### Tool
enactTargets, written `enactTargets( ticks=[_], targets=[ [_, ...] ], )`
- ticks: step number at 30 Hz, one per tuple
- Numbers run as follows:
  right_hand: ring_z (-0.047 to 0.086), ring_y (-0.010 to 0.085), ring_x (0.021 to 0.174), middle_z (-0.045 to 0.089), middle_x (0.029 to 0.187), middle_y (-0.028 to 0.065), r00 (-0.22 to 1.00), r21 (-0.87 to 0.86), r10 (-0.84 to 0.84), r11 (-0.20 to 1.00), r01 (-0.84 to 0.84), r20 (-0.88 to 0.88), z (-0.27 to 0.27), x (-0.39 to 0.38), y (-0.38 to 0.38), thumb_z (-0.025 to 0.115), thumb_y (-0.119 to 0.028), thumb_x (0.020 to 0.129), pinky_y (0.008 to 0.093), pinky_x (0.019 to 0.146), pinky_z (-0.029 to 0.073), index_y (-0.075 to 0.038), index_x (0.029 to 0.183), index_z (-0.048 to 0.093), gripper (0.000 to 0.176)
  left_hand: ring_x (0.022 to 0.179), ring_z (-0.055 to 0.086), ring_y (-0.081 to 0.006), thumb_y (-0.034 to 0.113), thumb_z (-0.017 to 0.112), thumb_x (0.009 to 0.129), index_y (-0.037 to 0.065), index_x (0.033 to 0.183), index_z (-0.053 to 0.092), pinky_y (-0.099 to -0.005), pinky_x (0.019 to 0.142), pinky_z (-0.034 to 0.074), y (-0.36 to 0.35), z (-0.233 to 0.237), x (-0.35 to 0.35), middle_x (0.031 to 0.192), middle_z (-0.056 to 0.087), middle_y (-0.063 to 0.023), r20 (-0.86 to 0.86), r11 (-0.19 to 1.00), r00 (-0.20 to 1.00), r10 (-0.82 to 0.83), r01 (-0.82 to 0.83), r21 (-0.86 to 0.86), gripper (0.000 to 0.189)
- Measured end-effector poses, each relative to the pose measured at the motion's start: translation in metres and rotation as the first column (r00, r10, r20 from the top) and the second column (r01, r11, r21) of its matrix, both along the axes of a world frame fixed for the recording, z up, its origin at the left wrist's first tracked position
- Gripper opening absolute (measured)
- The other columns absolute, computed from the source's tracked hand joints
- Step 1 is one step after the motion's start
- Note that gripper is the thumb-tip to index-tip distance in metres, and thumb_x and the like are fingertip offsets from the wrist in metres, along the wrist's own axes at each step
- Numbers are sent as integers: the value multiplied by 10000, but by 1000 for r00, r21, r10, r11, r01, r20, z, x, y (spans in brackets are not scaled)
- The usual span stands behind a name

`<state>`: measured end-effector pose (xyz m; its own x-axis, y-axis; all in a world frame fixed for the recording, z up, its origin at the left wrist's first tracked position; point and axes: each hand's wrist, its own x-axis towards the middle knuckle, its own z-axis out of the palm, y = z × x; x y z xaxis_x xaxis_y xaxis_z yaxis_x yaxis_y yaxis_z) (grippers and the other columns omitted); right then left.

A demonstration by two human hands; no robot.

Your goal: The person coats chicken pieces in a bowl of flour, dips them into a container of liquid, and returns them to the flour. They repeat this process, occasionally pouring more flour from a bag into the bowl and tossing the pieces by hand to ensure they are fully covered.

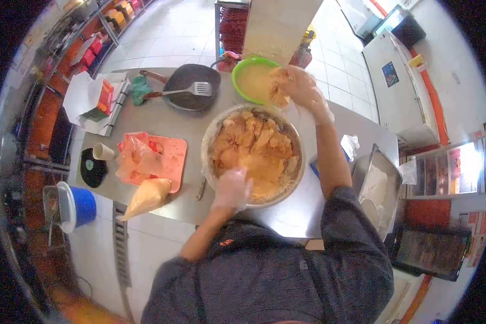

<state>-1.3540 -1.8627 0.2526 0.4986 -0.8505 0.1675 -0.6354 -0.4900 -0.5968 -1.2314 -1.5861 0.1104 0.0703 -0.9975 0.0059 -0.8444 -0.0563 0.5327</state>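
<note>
At the far left one blue bucket (80,206) is seen beside the worktop (162,121). On the worktop one paper cup (102,152) and one open box (94,98) are set. One red tray (173,162) with crumpled plastic on it is placed next, and one filled piping bag (147,196) is laid just below it. One black pan (188,86) is set behind, with one spatula (183,90) rested across it.

One large steel bowl (303,156) is placed in the middle, and many chicken pieces (254,141), too heaped and coated for a count, are piled in it. The gloved left hand (232,189) is laid at the near rim of this bowl, on the mix. Its grip is blurred, so it cannot be told whether anything is pinched.

One green bowl (236,75) of pale batter is set just behind the steel bowl. The gloved right hand (302,86) is held over the green bowl's right edge, its grip closed on a single piece (278,93). At the right one steel tray (387,159) of white powder is placed; no coated pieces can be made out on it.

The work is judged to be at an early stage, since one piece is at the batter while the bulk is left in the steel bowl.
</note>
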Motion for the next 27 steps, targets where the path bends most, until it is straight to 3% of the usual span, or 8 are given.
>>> enactTargets(
  ticks=[4,7,9,13,15,19,22,27],
  targets=[
    [676,318,1014,712,1047,160,999,48,46,998,-45,-27,-34,22,-54,659,-335,869,428,907,522,-115,1058,735,300,831,672,-342,291,557,918,62,940,654,-448,764,549,4,-32,-5,893,684,-150,118,992,986,117,-109,-67,249],
    [673,342,1003,711,1027,180,999,-153,41,987,-38,16,-102,27,-102,678,-313,848,437,890,526,-88,1002,728,277,758,677,-337,299,542,925,82,924,659,-458,691,556,0,-28,-10,854,686,-145,75,977,976,206,-201,-67,247],
    [664,351,967,704,1019,192,956,-166,49,981,-101,-289,-115,36,-116,630,-283,874,473,885,504,-56,1038,711,292,760,675,-334,279,550,920,84,914,657,-457,663,554,3,-13,-8,847,682,-149,57,981,979,194,-192,-25,222],
    [646,377,985,697,1034,204,941,-41,34,998,-51,-335,-129,39,-118,601,-309,887,484,921,486,-54,1039,715,317,756,674,-332,265,557,918,75,892,653,-460,655,552,5,-20,-7,823,679,-144,-5,977,983,185,-184,-111,214],
    [656,382,979,699,1033,204,910,-277,217,905,-323,-352,-181,28,-158,621,-333,863,467,888,513,-54,1052,712,349,756,671,-331,253,565,914,70,867,650,-460,654,550,3,-22,-7,802,676,-138,9,978,982,190,-188,-94,207],
    [674,375,929,708,1007,186,875,-164,174,948,-274,-452,-167,30,-154,643,-367,837,448,845,537,-83,1067,714,373,753,669,-336,249,558,920,65,845,653,-461,652,547,1,-16,-7,803,677,-137,10,972,981,194,-191,-134,220],
    [681,358,906,711,1007,168,846,-147,333,894,-424,-417,-118,34,-142,658,-399,817,427,802,547,-118,1043,729,368,751,669,-339,245,552,927,63,823,648,-458,651,548,3,-15,-6,798,676,-143,32,974,978,205,-201,-104,231],
    [703,294,868,730,950,138,902,-90,188,967,-240,-388,-52,35,-151,714,-366,804,391,765,548,-99,982,752,323,757,671,-340,247,552,930,65,821,637,-461,664,549,1,-18,-7,796,676,-145,5,983,983,183,-183,-31,228]
  ],
)
